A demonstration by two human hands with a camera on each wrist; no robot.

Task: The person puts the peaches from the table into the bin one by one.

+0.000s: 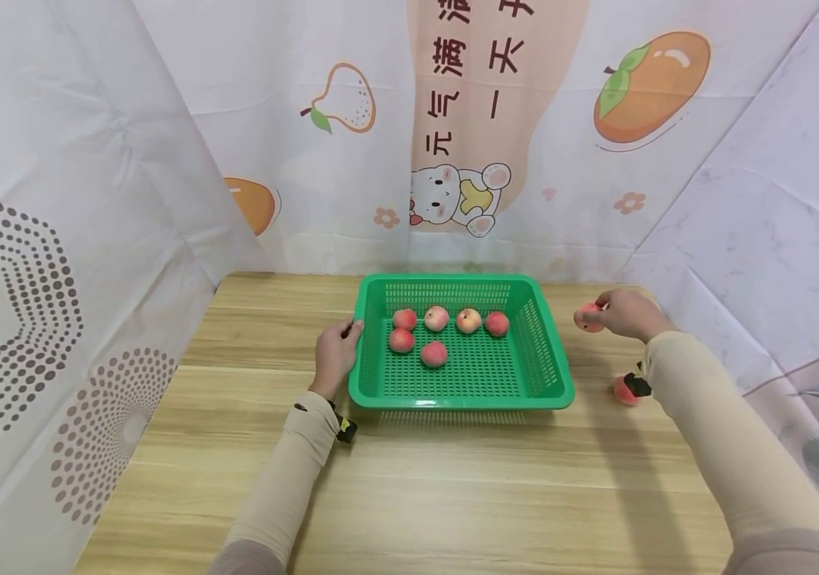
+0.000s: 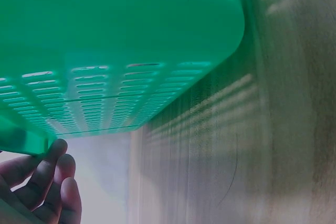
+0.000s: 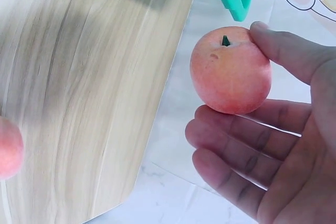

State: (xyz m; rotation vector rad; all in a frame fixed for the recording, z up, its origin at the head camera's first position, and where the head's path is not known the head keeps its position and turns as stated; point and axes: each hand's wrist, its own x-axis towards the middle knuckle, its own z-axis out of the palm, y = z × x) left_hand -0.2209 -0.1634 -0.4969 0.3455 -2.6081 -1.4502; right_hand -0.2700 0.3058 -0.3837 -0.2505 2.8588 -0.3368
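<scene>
A green plastic basket (image 1: 463,404) with slotted walls stands on the table, with several red and yellow peaches (image 1: 434,354) lying inside it. My left hand (image 1: 333,355) holds the basket's left rim; in the left wrist view its fingertips (image 2: 59,148) touch the rim's edge. Right of the basket, my right hand (image 1: 628,313) pinches a peach (image 3: 228,74) between thumb and fingers, with a small green stem showing on top. Another peach (image 1: 626,391) lies on the table beneath the right wrist, partly covered by the wrist strap.
The wood-grain table (image 1: 452,487) ends at a printed curtain (image 1: 351,192) behind the basket. Pale patterned cloth also hangs at the left and right sides. Black wrist cameras (image 1: 347,429) are strapped to both forearms.
</scene>
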